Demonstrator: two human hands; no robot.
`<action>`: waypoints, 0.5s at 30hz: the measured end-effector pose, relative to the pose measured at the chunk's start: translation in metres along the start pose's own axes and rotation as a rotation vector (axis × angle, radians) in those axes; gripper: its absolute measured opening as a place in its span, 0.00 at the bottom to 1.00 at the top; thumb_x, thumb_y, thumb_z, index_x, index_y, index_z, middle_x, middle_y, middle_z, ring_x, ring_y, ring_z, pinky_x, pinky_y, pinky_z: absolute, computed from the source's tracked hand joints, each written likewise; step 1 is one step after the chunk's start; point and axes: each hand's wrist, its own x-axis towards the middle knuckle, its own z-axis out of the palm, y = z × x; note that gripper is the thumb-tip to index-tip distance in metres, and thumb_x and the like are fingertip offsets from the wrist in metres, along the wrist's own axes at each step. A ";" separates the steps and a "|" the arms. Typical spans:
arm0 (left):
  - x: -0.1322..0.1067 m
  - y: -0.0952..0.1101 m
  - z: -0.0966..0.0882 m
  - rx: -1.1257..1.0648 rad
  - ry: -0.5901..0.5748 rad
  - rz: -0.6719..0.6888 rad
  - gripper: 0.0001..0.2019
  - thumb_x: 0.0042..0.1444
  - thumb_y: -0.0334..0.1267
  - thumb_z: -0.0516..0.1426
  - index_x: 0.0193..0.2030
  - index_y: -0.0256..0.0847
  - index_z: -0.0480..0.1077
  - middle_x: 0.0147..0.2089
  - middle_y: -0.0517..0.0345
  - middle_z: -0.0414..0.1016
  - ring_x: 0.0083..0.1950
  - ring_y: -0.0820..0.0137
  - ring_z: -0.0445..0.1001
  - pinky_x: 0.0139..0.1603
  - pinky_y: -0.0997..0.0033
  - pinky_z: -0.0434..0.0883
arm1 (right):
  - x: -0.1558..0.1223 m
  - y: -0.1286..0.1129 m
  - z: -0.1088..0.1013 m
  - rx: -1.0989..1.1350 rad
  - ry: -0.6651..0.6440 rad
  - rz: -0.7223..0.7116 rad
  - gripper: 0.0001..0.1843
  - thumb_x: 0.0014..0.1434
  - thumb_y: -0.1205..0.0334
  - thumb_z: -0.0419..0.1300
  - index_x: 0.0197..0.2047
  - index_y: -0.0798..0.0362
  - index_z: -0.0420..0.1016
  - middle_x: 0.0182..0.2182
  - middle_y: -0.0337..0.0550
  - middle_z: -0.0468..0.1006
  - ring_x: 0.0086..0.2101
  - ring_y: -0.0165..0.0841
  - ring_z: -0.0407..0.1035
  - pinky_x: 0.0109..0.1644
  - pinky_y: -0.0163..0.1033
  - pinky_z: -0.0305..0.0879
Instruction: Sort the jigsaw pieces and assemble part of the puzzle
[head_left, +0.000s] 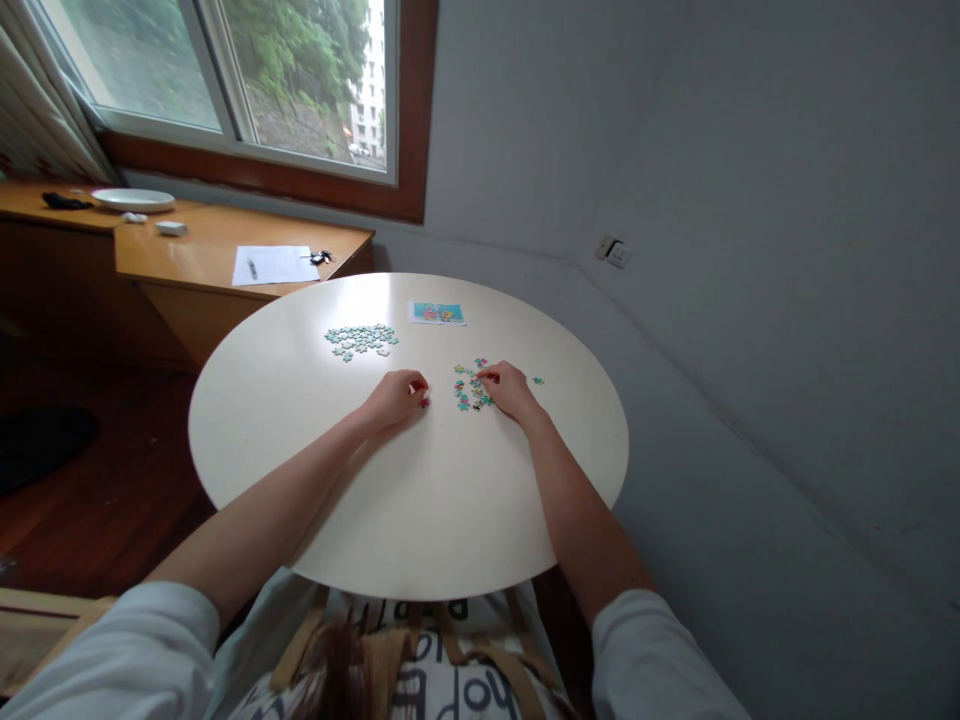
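Observation:
My left hand rests on the round white table with its fingers curled in; whether anything is inside them is too small to tell. My right hand lies at a small heap of coloured puzzle pieces, fingertips pinched on one of them. A second, larger cluster of mostly teal pieces lies farther back on the left. A small picture card lies near the far edge.
A wooden desk under the window holds a sheet of paper with a pen, keys, a white plate and small items. Grey walls close in on the right, with a socket.

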 end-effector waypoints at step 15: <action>-0.001 0.006 -0.013 0.088 -0.094 0.044 0.11 0.54 0.34 0.52 0.38 0.38 0.76 0.35 0.55 0.78 0.35 0.69 0.73 0.40 0.73 0.70 | -0.005 -0.007 -0.004 0.022 -0.107 -0.004 0.12 0.53 0.65 0.59 0.40 0.52 0.81 0.35 0.43 0.77 0.35 0.32 0.67 0.42 0.35 0.60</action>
